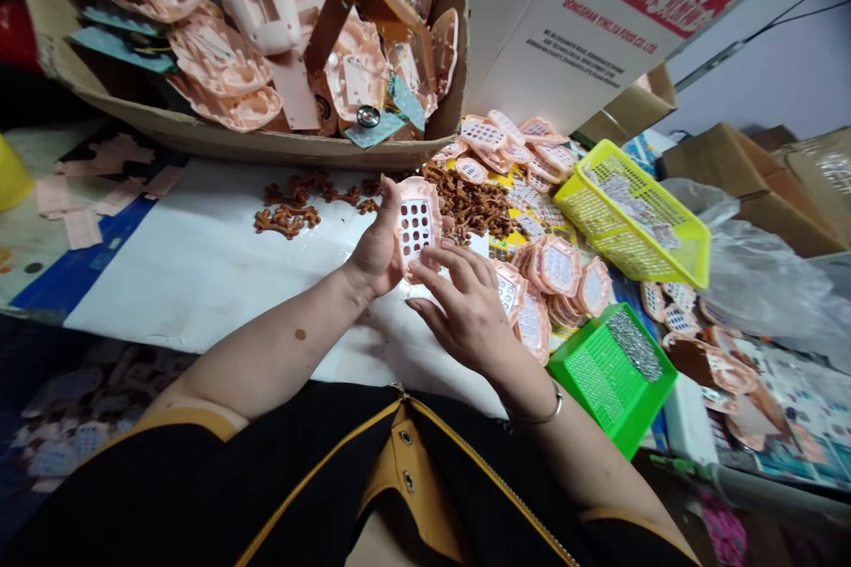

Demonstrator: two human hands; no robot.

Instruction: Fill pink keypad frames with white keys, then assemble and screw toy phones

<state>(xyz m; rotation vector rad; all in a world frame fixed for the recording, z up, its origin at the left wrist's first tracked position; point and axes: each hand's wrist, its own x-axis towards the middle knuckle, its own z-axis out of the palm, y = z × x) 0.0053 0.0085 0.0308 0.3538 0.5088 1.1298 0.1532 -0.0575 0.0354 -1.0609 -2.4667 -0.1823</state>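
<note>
A pink plastic casing (417,226) with a grid of keypad holes is upright over the white work surface. My left hand (378,252) grips it along its left side, thumb up along the edge. My right hand (465,301) is at its lower right, fingers apart and bent, the fingertips at or against the casing's lower part. Between the right thumb and index finger there is a gap, with nothing visible in it. Just behind the casing lies a pile of brown bone-shaped pieces (469,199), and more brown pieces (289,217) are scattered to the left.
A large cardboard box (266,142) full of pink shells and circuit boards stands at the back. Stacked keypad casings (555,270) lie right of my hands. Farther right are a yellow basket (665,261) and a green basket (578,363) of small metal parts.
</note>
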